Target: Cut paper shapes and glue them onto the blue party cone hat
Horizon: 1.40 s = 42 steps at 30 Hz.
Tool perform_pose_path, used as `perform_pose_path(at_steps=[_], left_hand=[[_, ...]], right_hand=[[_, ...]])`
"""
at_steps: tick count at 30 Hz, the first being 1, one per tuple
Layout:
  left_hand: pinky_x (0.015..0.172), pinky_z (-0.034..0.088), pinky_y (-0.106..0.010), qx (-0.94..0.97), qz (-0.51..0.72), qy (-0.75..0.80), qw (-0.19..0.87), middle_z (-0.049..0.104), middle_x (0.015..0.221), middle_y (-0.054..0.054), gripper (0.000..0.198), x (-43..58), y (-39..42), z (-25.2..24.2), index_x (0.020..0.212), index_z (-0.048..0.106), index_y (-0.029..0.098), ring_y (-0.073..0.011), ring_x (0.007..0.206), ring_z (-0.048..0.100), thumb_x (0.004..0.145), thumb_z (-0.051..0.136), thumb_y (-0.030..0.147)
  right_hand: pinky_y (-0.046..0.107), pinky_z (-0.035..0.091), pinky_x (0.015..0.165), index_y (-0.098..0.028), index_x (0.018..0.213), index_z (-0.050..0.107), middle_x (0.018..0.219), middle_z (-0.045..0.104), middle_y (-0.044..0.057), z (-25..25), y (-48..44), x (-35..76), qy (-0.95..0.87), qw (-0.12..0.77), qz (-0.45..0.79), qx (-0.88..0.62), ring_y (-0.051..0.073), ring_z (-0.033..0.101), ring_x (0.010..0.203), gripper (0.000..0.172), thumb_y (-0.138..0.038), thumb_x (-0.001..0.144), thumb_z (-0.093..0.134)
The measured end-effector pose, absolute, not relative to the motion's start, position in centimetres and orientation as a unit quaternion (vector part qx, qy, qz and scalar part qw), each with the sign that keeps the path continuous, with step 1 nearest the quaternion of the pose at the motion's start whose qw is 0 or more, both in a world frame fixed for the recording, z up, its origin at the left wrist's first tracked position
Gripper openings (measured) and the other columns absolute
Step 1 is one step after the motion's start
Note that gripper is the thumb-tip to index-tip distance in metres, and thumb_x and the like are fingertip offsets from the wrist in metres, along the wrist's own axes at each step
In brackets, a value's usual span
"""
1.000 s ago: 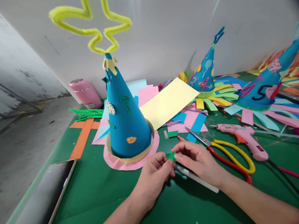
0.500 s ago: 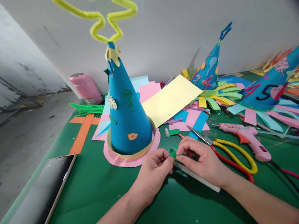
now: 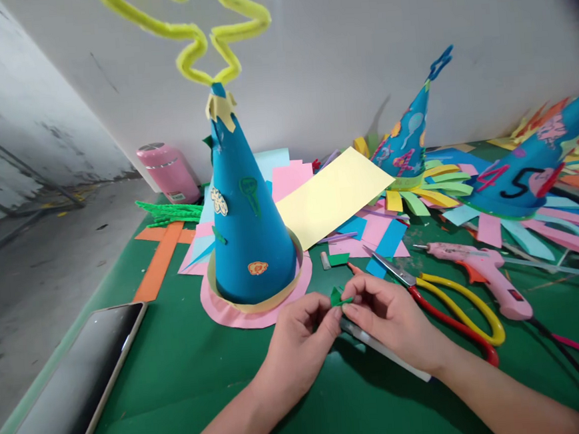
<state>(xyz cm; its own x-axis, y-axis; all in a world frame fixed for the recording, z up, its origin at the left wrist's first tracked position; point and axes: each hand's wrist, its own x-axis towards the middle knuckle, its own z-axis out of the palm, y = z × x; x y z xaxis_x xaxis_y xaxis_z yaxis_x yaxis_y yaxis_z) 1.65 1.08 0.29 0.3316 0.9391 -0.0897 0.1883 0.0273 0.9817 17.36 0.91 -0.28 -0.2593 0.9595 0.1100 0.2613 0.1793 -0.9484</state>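
Observation:
A small piece of green paper (image 3: 338, 297) is pinched between my two hands, low over the table. My left hand (image 3: 302, 329) grips it from the left with thumb and fingertips. From the other side my right hand (image 3: 384, 313) pinches its edge. Under my right hand lies a white pen-like stick (image 3: 387, 351), partly covered. Just behind my left hand stands a blue paper cone hat (image 3: 250, 227) with a pink brim (image 3: 237, 319), small stickers and a bent yellow pipe cleaner (image 3: 226, 51) on its tip.
Scissors (image 3: 457, 304) with red and yellow handles and a pink glue gun (image 3: 484, 272) lie at the right. Two more cone hats, one blue (image 3: 406, 137), stand behind. A phone (image 3: 77, 387) lies left; a pink bottle (image 3: 168, 173) and a cream paper sheet (image 3: 335, 196) are farther back.
The green paper has turned slightly between my fingertips, and more of it shows folded upward. Both hands stay nearly in place. The whole view has shifted a little.

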Motion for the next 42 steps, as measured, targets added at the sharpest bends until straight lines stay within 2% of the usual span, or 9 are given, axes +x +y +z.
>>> perform_pose_path(at_steps=[9,15,21,31,37,42], left_hand=[[0.047,0.027,-0.021,0.590,0.333,0.455,0.578,0.040,0.054,0.004,0.024,1.61,0.84,0.37,0.060,0.047,0.016,-0.0087,0.051,0.035,0.079,0.046,0.031],[0.048,0.027,-0.021,0.585,0.335,0.460,0.578,0.042,0.053,0.003,0.024,1.36,1.00,0.56,0.056,0.047,0.016,-0.0088,0.051,0.036,0.077,0.048,0.027],[0.049,0.030,-0.021,0.571,0.321,0.447,0.609,0.050,0.058,0.001,0.024,1.01,1.25,0.34,0.062,0.053,0.015,-0.0089,0.053,0.039,0.079,0.052,0.032],[0.051,0.032,-0.021,0.568,0.323,0.443,0.614,0.051,0.060,0.002,0.021,1.04,1.31,0.19,0.066,0.054,0.015,-0.0089,0.055,0.041,0.079,0.053,0.032],[0.050,0.029,-0.020,0.555,0.332,0.442,0.622,0.046,0.057,0.003,0.024,1.13,1.30,0.00,0.062,0.051,0.015,-0.0085,0.053,0.037,0.079,0.052,0.031],[0.050,0.029,-0.020,0.548,0.320,0.447,0.630,0.047,0.056,0.003,0.024,1.05,1.38,-0.01,0.061,0.050,0.015,-0.0084,0.053,0.036,0.079,0.051,0.031]], right_hand=[[0.041,0.021,0.103,-0.021,0.075,0.052,0.064,0.048,-0.005,-0.10,1.02,17.71,-0.713,0.380,0.365,-0.463,0.010,0.049,0.059,0.006,-0.022,0.081,0.051],[0.039,0.034,0.094,-0.021,0.077,0.053,0.071,0.052,-0.002,-0.21,0.99,17.75,-0.734,0.393,0.335,-0.441,0.013,0.053,0.067,0.004,-0.019,0.079,0.053],[0.039,0.032,0.096,-0.021,0.077,0.053,0.069,0.050,-0.003,-0.31,0.96,17.76,-0.740,0.410,0.317,-0.428,0.011,0.050,0.062,0.005,-0.017,0.080,0.053],[0.040,0.034,0.095,-0.021,0.075,0.052,0.066,0.049,-0.003,-0.67,0.76,17.30,-0.716,0.424,0.318,-0.454,0.011,0.048,0.058,0.005,-0.019,0.080,0.053],[0.034,0.042,0.081,-0.020,0.073,0.052,0.064,0.048,-0.003,-0.87,0.57,17.07,-0.709,0.430,0.313,-0.464,0.012,0.048,0.058,0.006,-0.018,0.079,0.053],[0.027,0.044,0.061,-0.020,0.074,0.053,0.067,0.049,-0.001,-0.90,0.47,16.98,-0.705,0.429,0.321,-0.464,0.012,0.047,0.060,0.005,-0.019,0.080,0.053]])
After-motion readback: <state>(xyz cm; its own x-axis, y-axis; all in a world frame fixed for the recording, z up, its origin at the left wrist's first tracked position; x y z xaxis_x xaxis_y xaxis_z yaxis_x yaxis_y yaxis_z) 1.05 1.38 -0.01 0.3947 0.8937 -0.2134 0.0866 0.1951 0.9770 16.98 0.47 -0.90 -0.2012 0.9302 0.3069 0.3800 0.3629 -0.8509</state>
